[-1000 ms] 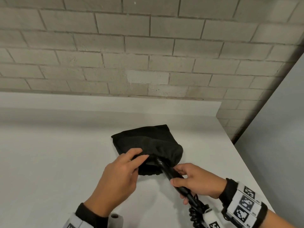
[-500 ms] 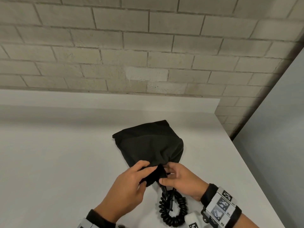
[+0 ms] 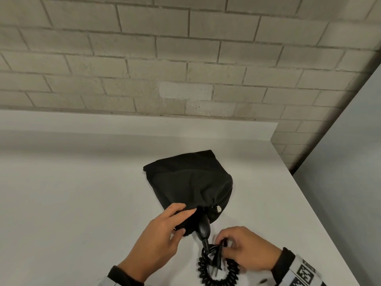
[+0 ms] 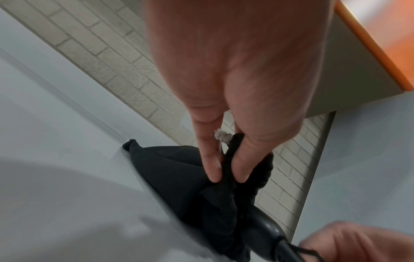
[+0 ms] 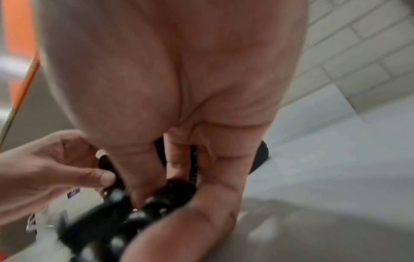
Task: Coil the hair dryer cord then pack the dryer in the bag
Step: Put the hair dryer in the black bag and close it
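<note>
A white table (image 3: 82,203) stands against a pale painted brick wall (image 3: 185,58).

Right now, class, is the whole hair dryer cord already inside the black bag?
No: the coiled cord lies on the table outside the bag, at the right hand.

A white table (image 3: 86,203) fills the lower half of the head view, its far edge running across the middle of the frame. Behind it a wall of pale grey brick (image 3: 185,58) takes up the whole upper half. A plain grey panel (image 3: 354,162) slants down the right edge. In the left wrist view an orange band (image 4: 376,46) crosses the upper right corner, too blurred to say what it belongs to.
</note>
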Demonstrator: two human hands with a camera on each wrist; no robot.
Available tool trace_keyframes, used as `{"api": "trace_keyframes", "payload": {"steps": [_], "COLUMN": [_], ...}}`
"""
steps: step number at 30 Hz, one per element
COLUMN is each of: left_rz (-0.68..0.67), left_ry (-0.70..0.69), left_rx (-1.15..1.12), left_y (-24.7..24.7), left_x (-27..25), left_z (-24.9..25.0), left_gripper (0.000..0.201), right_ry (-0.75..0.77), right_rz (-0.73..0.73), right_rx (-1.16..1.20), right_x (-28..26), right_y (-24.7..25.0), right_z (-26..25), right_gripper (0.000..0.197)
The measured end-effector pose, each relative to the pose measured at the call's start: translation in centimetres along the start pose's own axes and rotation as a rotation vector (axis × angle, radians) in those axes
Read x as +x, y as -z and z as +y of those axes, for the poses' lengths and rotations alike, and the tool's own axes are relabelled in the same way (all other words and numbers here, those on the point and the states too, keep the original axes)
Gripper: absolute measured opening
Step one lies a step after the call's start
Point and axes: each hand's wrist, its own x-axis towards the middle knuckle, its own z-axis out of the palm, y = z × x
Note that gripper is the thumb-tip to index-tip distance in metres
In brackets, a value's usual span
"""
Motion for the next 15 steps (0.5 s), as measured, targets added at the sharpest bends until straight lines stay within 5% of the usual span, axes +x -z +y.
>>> {"api": "trace_keyframes", "payload": {"steps": [4,10,15], "left_rz": [-0.011,-0.019,-0.028], "left_ry": [-0.013,0.012,0.013], "left_rx": [0.019,0.013,0.016], "left_y": [0.0,0.1,0.2], "left_x": [0.0,0.1,0.1], "left_z": [0.1,0.3,0.3], "left_gripper": [0.057,0.056,0.056], "right_ry": [-0.046,-0.104,-0.239], "right_rz": [0.165,0.069,0.014], "right_rx": [0.22,0.263,0.594], "right_x": [0.3,0.4,-0.6], "right_y": [0.4,0.4,0.2], "right_z": [-0.8,-1.7,-2.1], "right_gripper": [0.019,0.019,0.02]}}
